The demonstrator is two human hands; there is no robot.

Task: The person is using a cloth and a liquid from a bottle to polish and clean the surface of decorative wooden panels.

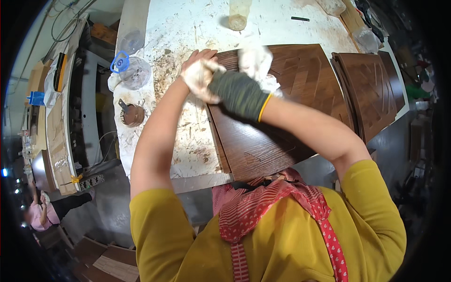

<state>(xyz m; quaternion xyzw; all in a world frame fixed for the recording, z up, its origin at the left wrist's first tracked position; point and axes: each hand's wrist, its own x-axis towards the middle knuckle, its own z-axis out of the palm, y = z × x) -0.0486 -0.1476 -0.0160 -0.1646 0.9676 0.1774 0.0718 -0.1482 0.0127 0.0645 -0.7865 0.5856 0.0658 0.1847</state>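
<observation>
By panel's [300,84] far left corner, left hand [193,59] lay fingers-out, probably for bracing; gloved right hand [238,93] crossed over against rag [199,82], grip too blurry to tell.

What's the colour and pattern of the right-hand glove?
The glove is mottled dark green with a yellow cuff edge; see the head view.
</observation>
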